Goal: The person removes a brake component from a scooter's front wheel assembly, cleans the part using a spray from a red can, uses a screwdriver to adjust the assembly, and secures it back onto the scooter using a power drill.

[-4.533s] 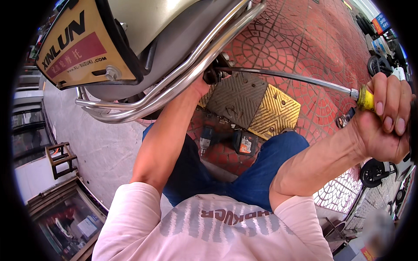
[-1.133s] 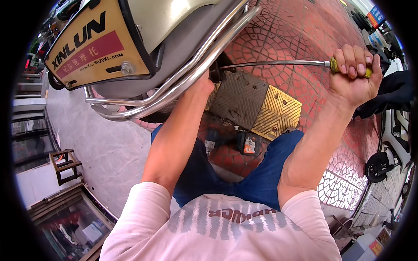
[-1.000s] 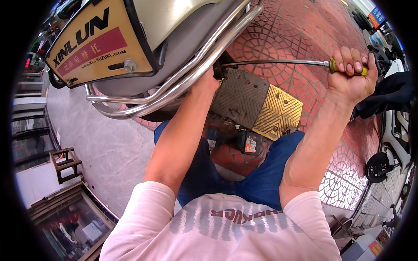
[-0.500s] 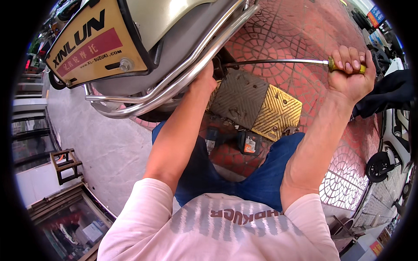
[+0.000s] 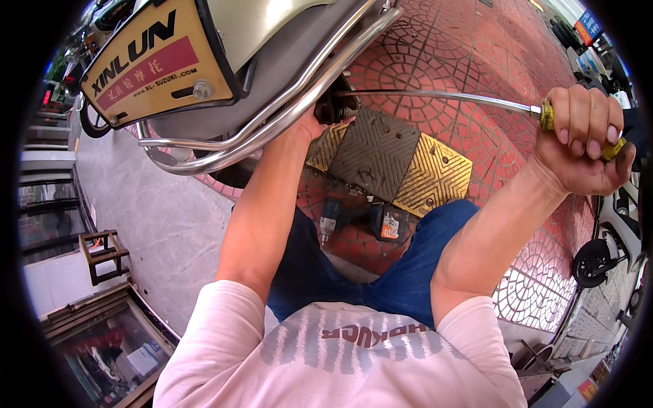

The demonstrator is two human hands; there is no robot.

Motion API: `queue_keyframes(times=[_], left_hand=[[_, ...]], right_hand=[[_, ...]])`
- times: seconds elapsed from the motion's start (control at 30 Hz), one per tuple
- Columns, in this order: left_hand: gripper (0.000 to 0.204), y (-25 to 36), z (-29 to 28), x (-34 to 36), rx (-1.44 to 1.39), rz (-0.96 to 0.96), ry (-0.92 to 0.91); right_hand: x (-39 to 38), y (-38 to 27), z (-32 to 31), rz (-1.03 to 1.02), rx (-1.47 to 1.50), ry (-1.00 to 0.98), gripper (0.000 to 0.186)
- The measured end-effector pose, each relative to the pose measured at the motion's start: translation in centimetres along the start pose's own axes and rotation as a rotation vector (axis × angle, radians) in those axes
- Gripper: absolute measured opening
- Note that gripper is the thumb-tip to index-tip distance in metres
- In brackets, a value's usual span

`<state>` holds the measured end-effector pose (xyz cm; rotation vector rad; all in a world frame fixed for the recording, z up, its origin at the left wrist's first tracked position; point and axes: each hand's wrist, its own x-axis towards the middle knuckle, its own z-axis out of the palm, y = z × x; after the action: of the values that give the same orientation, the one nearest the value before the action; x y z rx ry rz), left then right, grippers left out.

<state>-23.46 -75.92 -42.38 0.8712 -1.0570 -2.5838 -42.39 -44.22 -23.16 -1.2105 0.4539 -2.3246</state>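
Observation:
My right hand [image 5: 583,139], at the far right, wraps its fingers round the yellow handle of a long screwdriver [image 5: 449,97]. The thumb lies along the handle's end. Its thin metal shaft runs left, almost level, to dark parts [image 5: 338,103] under the rear of a motor scooter [image 5: 275,44]. My left hand [image 5: 309,126] is beside those parts, below the scooter's chrome guard bar [image 5: 252,151]. Most of its fingers are hidden, so what they touch cannot be made out. The screwdriver's tip is lost among the dark parts.
A black-and-yellow rubber ramp [image 5: 381,146] lies on the red patterned paving before my knees. Between my legs is a cordless drill [image 5: 330,221] with a battery [image 5: 389,223]. A small wooden frame [image 5: 103,257] stands left; a parked scooter [image 5: 605,248] is at right.
My right hand has moved right and slightly down with the screwdriver, drawing its shaft outward. My left hand has shifted a little left and down. More of the drill shows.

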Motion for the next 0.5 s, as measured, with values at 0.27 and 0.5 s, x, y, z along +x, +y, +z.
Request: queue_keyframes(times=[0.27,0.5], left_hand=[[0.064,-0.1,2.3,-0.9,0.034,0.063,0.074],[0.063,-0.3,2.4,-0.7,0.016,0.075,0.095]], right_hand=[[0.3,-0.9,1.4,0.036,-0.022,0.086,0.023],[0.1,-1.3,1.3,0.04,-0.051,0.091,0.025]])
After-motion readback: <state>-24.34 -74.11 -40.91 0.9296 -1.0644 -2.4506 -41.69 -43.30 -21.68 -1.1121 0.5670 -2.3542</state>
